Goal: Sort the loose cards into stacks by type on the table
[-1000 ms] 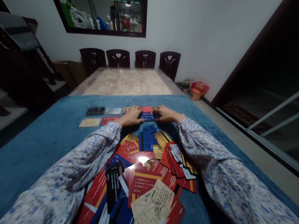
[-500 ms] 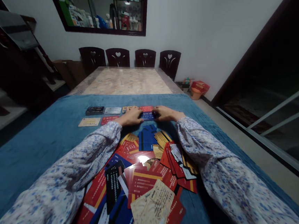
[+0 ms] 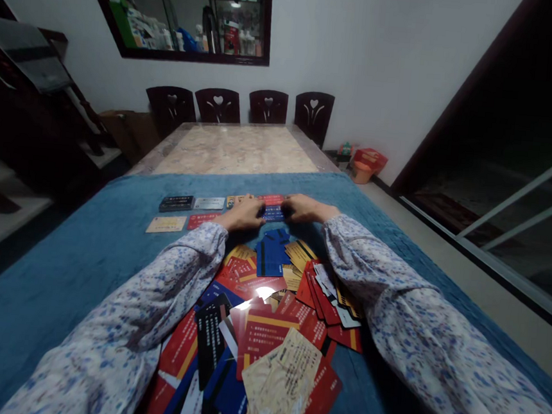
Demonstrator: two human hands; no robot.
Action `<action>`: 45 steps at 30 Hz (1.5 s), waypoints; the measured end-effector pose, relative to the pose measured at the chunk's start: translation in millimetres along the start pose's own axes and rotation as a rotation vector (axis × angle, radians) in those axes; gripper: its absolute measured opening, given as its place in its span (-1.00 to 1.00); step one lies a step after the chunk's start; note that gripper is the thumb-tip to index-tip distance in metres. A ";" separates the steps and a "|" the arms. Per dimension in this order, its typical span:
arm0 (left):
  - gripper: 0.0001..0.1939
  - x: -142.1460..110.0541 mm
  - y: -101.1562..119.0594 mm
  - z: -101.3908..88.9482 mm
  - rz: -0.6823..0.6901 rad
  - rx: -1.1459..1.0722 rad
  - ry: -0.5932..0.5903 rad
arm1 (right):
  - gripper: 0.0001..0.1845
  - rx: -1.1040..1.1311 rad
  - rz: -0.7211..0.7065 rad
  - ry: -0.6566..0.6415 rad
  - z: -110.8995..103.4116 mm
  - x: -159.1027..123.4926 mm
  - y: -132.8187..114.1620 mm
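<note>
Blue printed card (image 3: 273,214) lies beyond the loose card pile (image 3: 263,348), with a red card (image 3: 271,199) slightly farther from that pile. Left hand (image 3: 245,213) and right hand (image 3: 307,208), also beyond the pile, bend their fingers at the blue card's opposite ends; whether they pinch it, I cannot tell. Past the pile's left side lie a black card stack (image 3: 176,203), silver card (image 3: 209,203) and cream card (image 3: 166,224).

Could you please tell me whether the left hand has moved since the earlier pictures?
No, not noticeably: judged against the silver card on the blue cloth, the left hand shows no clear shift in any direction.
</note>
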State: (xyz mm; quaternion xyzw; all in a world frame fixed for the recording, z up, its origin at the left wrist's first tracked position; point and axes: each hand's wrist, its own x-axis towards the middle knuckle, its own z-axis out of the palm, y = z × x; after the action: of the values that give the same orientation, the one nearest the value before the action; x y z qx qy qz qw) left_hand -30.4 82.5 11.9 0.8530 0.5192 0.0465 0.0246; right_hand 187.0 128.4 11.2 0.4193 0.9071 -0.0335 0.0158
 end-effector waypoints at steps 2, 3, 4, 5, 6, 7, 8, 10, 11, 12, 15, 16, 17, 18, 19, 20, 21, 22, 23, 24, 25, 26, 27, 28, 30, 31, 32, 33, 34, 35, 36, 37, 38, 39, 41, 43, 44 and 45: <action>-0.72 1.1 1.1 0.0 -0.011 0.010 -0.008 | -0.61 -0.004 0.023 -0.011 -0.5 2.0 -1.2; -0.73 1.4 1.6 0.1 -0.015 0.015 -0.010 | -0.62 -0.009 0.033 -0.014 -0.5 2.6 -2.1; -0.73 1.4 2.2 0.1 -0.016 0.020 -0.010 | -0.63 -0.014 0.041 -0.017 -0.5 2.9 -3.1; -0.73 1.2 2.7 0.1 -0.016 0.025 -0.010 | -0.64 -0.020 0.048 -0.017 -0.4 2.9 -4.3; -0.73 0.9 3.3 0.0 -0.017 0.028 -0.009 | -0.63 -0.028 0.051 -0.014 -0.2 2.8 -5.5; -0.73 0.4 4.0 -0.1 -0.019 0.031 -0.007 | -0.63 -0.036 0.051 -0.011 0.0 2.7 -6.6; -0.73 -0.2 4.6 -0.2 -0.022 0.032 -0.006 | -0.61 -0.046 0.049 -0.009 0.1 2.6 -7.6; -0.72 -1.4 5.7 -0.4 -0.027 0.035 -0.008 | -0.59 -0.067 0.045 -0.011 0.3 2.6 -9.1; -0.72 -2.0 6.0 -0.4 -0.026 0.037 -0.009 | -0.59 -0.078 0.046 -0.015 0.4 2.8 -9.5; -0.72 -2.6 6.1 -0.3 -0.022 0.039 -0.009 | -0.59 -0.087 0.050 -0.021 0.3 2.9 -9.7; -0.72 -4.5 5.7 0.3 -0.002 0.047 0.007 | -0.60 -0.095 0.060 -0.023 0.0 2.2 -10.0; -0.73 -5.2 5.5 0.5 0.005 0.049 0.017 | -0.60 -0.093 0.062 -0.018 -0.2 1.5 -10.0; -0.73 -6.0 5.5 0.7 0.011 0.051 0.026 | -0.60 -0.089 0.062 -0.014 -0.5 0.7 -10.1; -0.73 -6.8 5.7 0.6 0.017 0.054 0.031 | -0.60 -0.088 0.063 -0.007 -0.8 -0.2 -10.3; -0.73 -7.7 6.2 0.3 0.019 0.059 0.032 | -0.60 -0.087 0.062 -0.002 -1.1 -1.1 -10.3; -0.72 -8.8 6.9 -0.1 0.016 0.065 0.030 | -0.59 -0.086 0.060 0.000 -1.4 -1.9 -10.3; -0.70 -9.9 7.9 -0.8 0.011 0.071 0.026 | -0.59 -0.085 0.056 -0.002 -1.7 -2.4 -10.3; -0.69 -11.2 9.0 -1.6 0.003 0.077 0.024 | -0.58 -0.083 0.051 -0.004 -2.1 -2.7 -10.2; -0.67 -12.7 10.2 -2.5 -0.004 0.082 0.023 | -0.57 -0.080 0.049 -0.010 -2.6 -2.9 -10.1; -0.66 -14.4 11.3 -3.3 -0.008 0.085 0.026 | -0.57 -0.077 0.048 -0.015 -3.1 -3.1 -10.0; -0.65 -16.3 12.4 -4.0 -0.008 0.087 0.031 | -0.56 -0.074 0.048 -0.020 -3.7 -3.3 -10.1; -0.65 -18.4 13.3 -4.6 -0.005 0.090 0.036 | -0.56 -0.071 0.050 -0.022 -4.4 -3.9 -10.4; -0.66 -20.8 14.0 -5.0 0.000 0.093 0.041 | -0.55 -0.068 0.052 -0.020 -5.3 -4.8 -11.0; -0.67 -23.3 14.5 -5.2 0.006 0.097 0.047 | -0.54 -0.065 0.053 -0.016 -6.4 -6.3 -11.8; -0.69 -29.0 15.0 -5.2 0.020 0.106 0.059 | -0.50 -0.071 0.058 -0.005 -9.2 -11.0 -14.5; -0.70 -32.0 15.2 -5.1 0.025 0.108 0.066 | -0.49 -0.081 0.063 -0.001 -10.7 -14.1 -16.2; -0.70 -35.3 15.4 -5.0 0.030 0.108 0.071 | -0.48 -0.098 0.073 0.001 -12.3 -17.5 -18.1; -0.70 -38.7 15.7 -5.0 0.032 0.105 0.075 | -0.47 -0.112 0.082 -0.002 -13.8 -21.1 -19.9; -0.70 -42.1 16.0 -5.1 0.034 0.100 0.079 | -0.47 -0.124 0.087 0.000 -15.1 -24.6 -21.7; -0.69 -45.5 16.4 -5.1 0.037 0.093 0.080 | -0.46 -0.136 0.092 0.007 -16.1 -28.2 -23.3; -0.69 -48.9 16.7 -5.1 0.040 0.086 0.084 | -0.45 -0.147 0.094 0.013 -16.9 -31.5 -24.6; -0.68 -52.2 17.0 -5.0 0.044 0.077 0.086 | -0.44 -0.154 0.092 0.021 -17.3 -34.6 -25.8; -0.68 -55.3 17.1 -4.6 0.051 0.067 0.089 | -0.43 -0.158 0.087 0.029 -17.3 -37.6 -26.8; -0.68 -58.2 17.1 -4.0 0.058 0.056 0.094 | -0.43 -0.157 0.080 0.036 -17.1 -40.4 -27.8; -0.68 -63.6 16.8 -2.1 0.072 0.031 0.110 | -0.45 -0.147 0.057 0.054 -16.1 -45.7 -29.9; -0.68 -68.6 16.4 0.1 0.086 0.001 0.129 | -0.51 -0.135 0.027 0.078 -14.7 -51.0 -33.0; -0.68 -71.1 16.3 1.2 0.098 -0.015 0.136 | -0.56 -0.132 0.011 0.093 -14.2 -53.6 -35.2; -0.68 -73.5 16.5 2.1 0.113 -0.031 0.143 | -0.60 -0.130 -0.003 0.107 -13.8 -56.2 -37.6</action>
State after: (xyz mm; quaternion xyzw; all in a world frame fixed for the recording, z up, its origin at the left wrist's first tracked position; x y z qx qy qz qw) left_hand -49.2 9.7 7.3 0.8751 0.4697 0.1167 -0.0018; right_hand 194.7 62.4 29.9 0.4172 0.9076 0.0478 -0.0057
